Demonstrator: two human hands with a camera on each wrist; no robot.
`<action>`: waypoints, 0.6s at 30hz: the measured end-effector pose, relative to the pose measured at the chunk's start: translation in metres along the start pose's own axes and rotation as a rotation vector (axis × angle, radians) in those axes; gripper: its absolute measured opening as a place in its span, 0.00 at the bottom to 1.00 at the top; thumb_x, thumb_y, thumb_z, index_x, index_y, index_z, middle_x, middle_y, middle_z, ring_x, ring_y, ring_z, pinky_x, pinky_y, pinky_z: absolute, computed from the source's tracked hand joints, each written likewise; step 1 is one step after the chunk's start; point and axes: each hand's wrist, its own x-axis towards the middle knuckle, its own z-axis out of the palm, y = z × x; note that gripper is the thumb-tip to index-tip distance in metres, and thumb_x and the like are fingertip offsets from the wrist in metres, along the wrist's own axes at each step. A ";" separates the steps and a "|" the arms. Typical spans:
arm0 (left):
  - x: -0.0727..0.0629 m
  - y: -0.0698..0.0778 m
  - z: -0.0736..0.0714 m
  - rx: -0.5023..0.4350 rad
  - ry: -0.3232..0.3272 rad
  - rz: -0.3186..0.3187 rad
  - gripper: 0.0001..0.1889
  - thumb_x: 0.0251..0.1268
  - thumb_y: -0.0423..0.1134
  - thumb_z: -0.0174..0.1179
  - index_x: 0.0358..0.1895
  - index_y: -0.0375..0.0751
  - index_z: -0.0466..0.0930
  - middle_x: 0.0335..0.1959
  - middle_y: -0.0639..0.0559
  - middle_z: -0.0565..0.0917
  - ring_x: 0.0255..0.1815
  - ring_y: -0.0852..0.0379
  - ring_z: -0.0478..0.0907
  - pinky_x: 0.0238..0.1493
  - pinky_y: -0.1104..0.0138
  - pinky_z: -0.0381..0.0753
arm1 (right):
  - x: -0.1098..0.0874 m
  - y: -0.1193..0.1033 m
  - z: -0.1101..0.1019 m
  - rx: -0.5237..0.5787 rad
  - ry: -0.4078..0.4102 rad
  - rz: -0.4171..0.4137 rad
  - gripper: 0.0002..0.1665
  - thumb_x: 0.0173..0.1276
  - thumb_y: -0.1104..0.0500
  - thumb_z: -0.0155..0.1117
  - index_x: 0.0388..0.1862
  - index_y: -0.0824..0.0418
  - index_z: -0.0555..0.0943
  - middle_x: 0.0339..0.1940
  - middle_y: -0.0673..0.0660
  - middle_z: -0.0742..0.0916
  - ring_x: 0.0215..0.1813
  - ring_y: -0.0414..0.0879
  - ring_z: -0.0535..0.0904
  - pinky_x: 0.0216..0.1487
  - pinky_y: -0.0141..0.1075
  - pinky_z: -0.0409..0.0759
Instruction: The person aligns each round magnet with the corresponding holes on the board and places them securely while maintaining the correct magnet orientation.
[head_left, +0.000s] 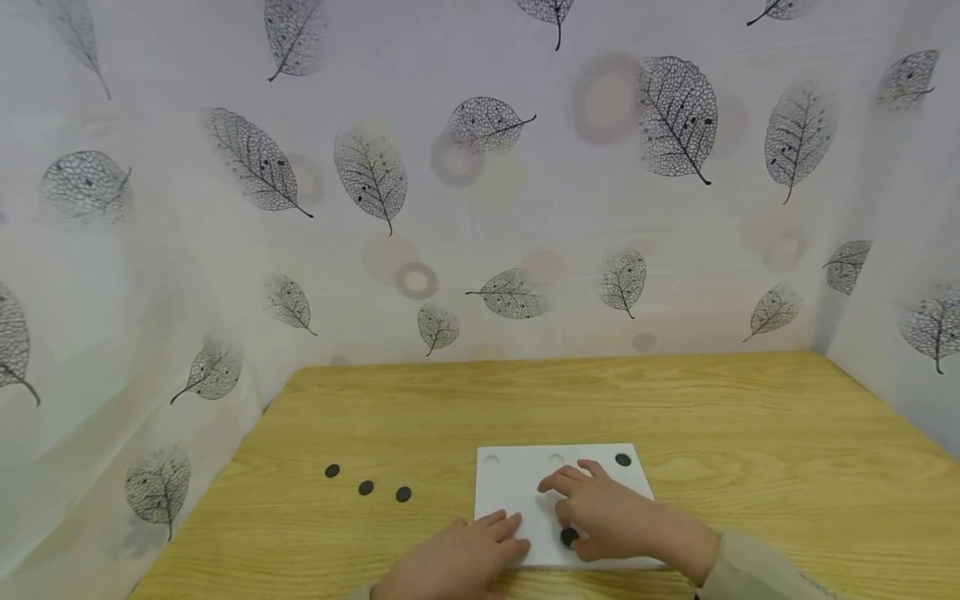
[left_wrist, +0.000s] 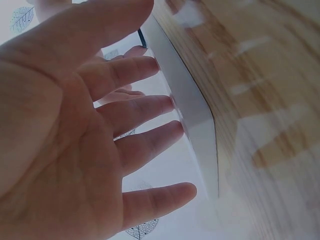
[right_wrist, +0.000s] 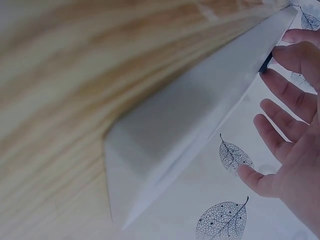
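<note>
A white board with shallow round recesses lies on the wooden table. My right hand pinches a black disc between thumb and index finger at the board's near side; its other fingers are spread above the board. In the right wrist view, the dark disc stands on edge or tilted against the board between the fingertips. My left hand touches the near left part of the board with fairly straight, spread fingers. Another black disc sits in the board's far right corner.
To the left of the board lie a black disc, a second disc and a third disc in a slanting row on the table. A leaf-patterned curtain surrounds the table's back and sides.
</note>
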 end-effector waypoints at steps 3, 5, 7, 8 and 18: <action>0.000 0.000 0.000 0.009 0.007 0.005 0.21 0.53 0.52 0.58 0.53 0.58 0.71 0.60 0.59 0.66 0.60 0.58 0.62 0.46 0.54 0.73 | 0.000 0.000 0.001 -0.008 0.006 -0.007 0.07 0.44 0.54 0.69 0.18 0.50 0.78 0.51 0.50 0.75 0.55 0.47 0.66 0.50 0.55 0.64; 0.000 0.000 0.000 0.011 0.009 0.009 0.21 0.53 0.52 0.58 0.53 0.57 0.71 0.60 0.59 0.66 0.60 0.58 0.62 0.46 0.54 0.73 | 0.000 0.001 0.001 -0.009 0.008 -0.009 0.07 0.44 0.54 0.69 0.18 0.50 0.78 0.51 0.50 0.75 0.54 0.47 0.66 0.50 0.55 0.64; 0.000 0.000 0.000 0.011 0.011 0.009 0.21 0.53 0.52 0.58 0.53 0.57 0.71 0.60 0.59 0.66 0.60 0.58 0.62 0.46 0.54 0.73 | 0.000 0.001 0.002 -0.003 0.006 -0.006 0.07 0.44 0.54 0.69 0.18 0.50 0.78 0.51 0.50 0.75 0.54 0.47 0.66 0.50 0.55 0.64; 0.000 0.000 0.000 0.012 0.013 0.010 0.21 0.53 0.52 0.58 0.52 0.57 0.71 0.60 0.59 0.66 0.60 0.58 0.62 0.46 0.54 0.73 | 0.000 0.001 0.002 0.002 0.004 -0.004 0.07 0.45 0.54 0.69 0.18 0.50 0.78 0.51 0.50 0.75 0.54 0.47 0.66 0.50 0.55 0.64; -0.001 -0.001 0.001 0.043 0.042 0.035 0.21 0.53 0.51 0.59 0.52 0.57 0.71 0.59 0.58 0.67 0.60 0.58 0.63 0.44 0.55 0.74 | -0.001 0.001 0.003 -0.004 0.019 -0.008 0.06 0.45 0.54 0.69 0.18 0.50 0.78 0.50 0.51 0.75 0.54 0.48 0.67 0.50 0.56 0.64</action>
